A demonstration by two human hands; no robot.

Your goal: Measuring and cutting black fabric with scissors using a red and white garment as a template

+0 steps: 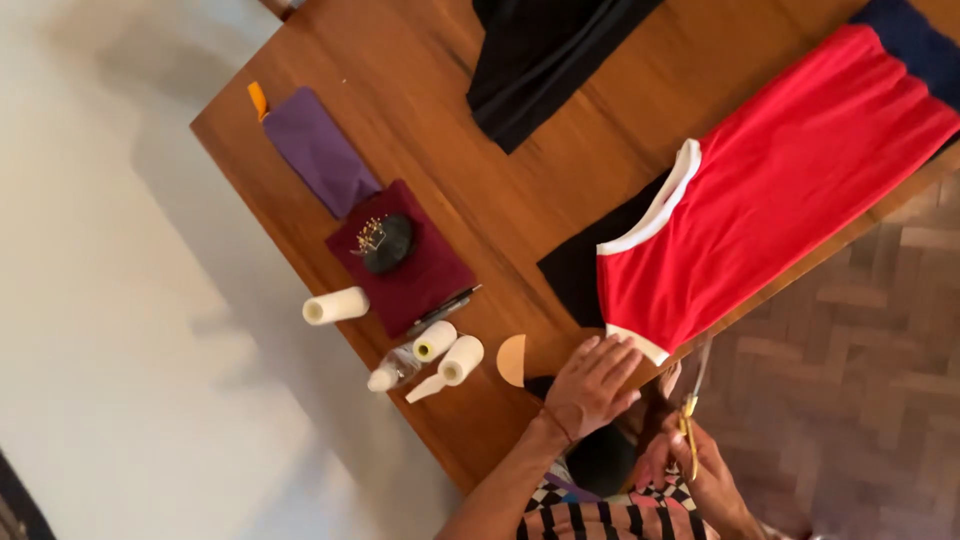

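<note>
Here, left hand (592,385) fingers together flat on red garment (770,190), right hand (700,470) fingers clamped on scissors (690,415)

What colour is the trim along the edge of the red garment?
White, on the red garment; the trim shows clearly in the head view.

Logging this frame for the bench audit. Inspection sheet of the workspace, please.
Surface: brown wooden table, seen at a slant.
Job's things: red garment with white trim lies over black fabric at the table edge; scissors just off the edge.
Clutter: pincushion on maroon cloth, purple cloth, white thread spools, pen, tan half-round piece, second dark cloth.
Grippers: left hand flat on the table edge by the garment; right hand holds the scissors.
Cables: nothing seen.
Surroundings: pale wall, parquet floor.
</note>
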